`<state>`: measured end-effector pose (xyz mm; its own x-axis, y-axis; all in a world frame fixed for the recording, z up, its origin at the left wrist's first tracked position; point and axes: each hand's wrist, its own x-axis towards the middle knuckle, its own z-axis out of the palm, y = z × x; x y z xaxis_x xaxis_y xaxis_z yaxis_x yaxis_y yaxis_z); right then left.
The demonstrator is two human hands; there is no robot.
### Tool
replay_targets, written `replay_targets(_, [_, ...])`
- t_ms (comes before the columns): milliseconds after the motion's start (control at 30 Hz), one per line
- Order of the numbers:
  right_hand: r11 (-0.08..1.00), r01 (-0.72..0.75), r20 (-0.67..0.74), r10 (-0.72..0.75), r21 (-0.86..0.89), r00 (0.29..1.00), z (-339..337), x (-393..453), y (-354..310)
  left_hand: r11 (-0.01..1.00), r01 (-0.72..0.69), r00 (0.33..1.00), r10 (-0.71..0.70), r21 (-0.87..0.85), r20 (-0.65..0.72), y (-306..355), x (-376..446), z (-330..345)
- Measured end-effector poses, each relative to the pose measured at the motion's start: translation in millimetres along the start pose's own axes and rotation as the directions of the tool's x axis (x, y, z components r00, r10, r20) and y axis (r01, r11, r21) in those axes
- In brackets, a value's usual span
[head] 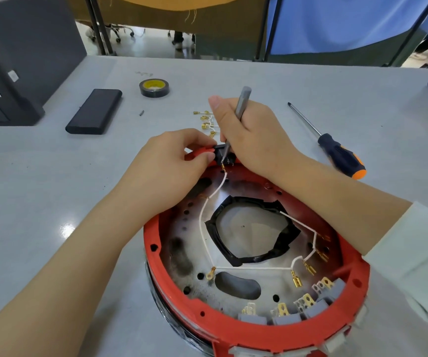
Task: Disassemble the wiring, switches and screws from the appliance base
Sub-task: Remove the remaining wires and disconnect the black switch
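Right hand [246, 132] clamps the grey tweezers [238, 113], tips at the black switch [223, 154] on the red base's [259, 333] far rim; left hand [182, 155] pinches that switch steady. The white wire [205, 210] looks limp and thin, so grab the brass terminal, not the lead.

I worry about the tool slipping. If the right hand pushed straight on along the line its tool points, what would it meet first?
Probably the brass connector at the black switch, where the tool in the right hand already points; beyond it lies the white wire. Depth is hard to judge.
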<state>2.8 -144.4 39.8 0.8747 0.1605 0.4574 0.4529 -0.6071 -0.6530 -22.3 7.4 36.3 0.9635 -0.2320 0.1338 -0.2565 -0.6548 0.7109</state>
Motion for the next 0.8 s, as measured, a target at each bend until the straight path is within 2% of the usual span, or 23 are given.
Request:
replay_targets(200, [0.988,-0.137,0.104,0.145,-0.075,0.984,-2.3,15.3,-5.4,1.0,0.009,1.0,-0.009,-0.012,0.004,0.1,-0.6,-0.2])
replay_targets(300, [0.953,-0.094,0.141,0.14,-0.289,0.98,3.7,16.5,-7.9,1.0,0.002,1.0,-0.002,-0.003,0.01,-0.8,-0.2,0.4])
replay_targets(333, [0.95,-0.092,0.12,0.133,-0.298,0.984,5.0,16.3,-7.3,1.0,0.002,1.0,-0.002,-0.004,0.009,-1.1,0.0,0.4])
replay_targets(367, [0.966,-0.122,0.097,0.147,-0.228,0.984,4.5,15.6,-6.0,1.0,0.004,1.0,-0.004,-0.009,0.008,-1.6,0.1,0.4])
replay_targets(400, [0.982,-0.17,0.073,0.176,-0.083,0.982,2.5,14.8,-4.6,1.0,0.008,1.0,-0.008,-0.015,0.008,-1.9,0.3,0.4])
replay_targets(467, [0.953,-0.237,0.028,0.236,0.192,0.971,-2.6,14.9,0.2,1.0,0.012,1.0,-0.011,-0.019,0.004,-2.9,0.8,0.3])
replay_targets(500, [0.937,-0.246,0.023,0.248,0.248,0.968,-4.3,15.7,2.2,1.0,0.011,1.0,-0.011,-0.018,0.001,-3.6,1.0,0.4])
replay_targets(600, [0.934,-0.227,0.058,0.22,0.277,0.974,-4.4,15.1,-0.7,1.0,0.012,1.0,-0.012,-0.021,0.001,-3.7,1.1,0.6])
replay_targets(733, [0.861,-0.23,0.091,0.212,0.454,0.973,-14.7,9.4,-9.2,1.0,0.02,1.0,-0.02,-0.022,0.003,-2.7,0.6,0.4])
replay_targets(800, [0.874,-0.196,0.116,0.161,0.445,0.98,-26.5,6.4,-14.6,1.0,0.017,1.0,-0.017,-0.019,0.005,-2.4,0.0,0.3])
